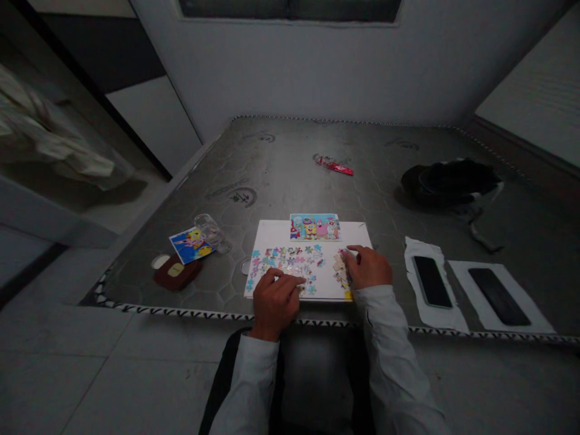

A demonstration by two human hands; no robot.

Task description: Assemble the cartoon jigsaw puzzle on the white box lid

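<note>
Loose jigsaw puzzle pieces (290, 258) lie spread over a white board (326, 284) in front of me. My left hand (277, 302) is over the lower pieces, index finger stretched out and the other fingers loosely bent; no piece shows in its grasp. At the board's right side, my right hand (370, 269) has thumb and fingers drawn together at a puzzle piece (343, 251), partly hidden by the fingertips. Just below it lies a column of pale and yellow pieces (339, 266). A cartoon picture card (315, 228) rests at the board's top edge.
On the left are a brown case (176, 273), another cartoon card (193, 243) and a clear plastic container (212, 232). A red wrapper (334, 165) lies farther back. To the right sit a dark bag (453, 181), a phone (432, 281) and a dark flat slab (498, 296) on white sheets.
</note>
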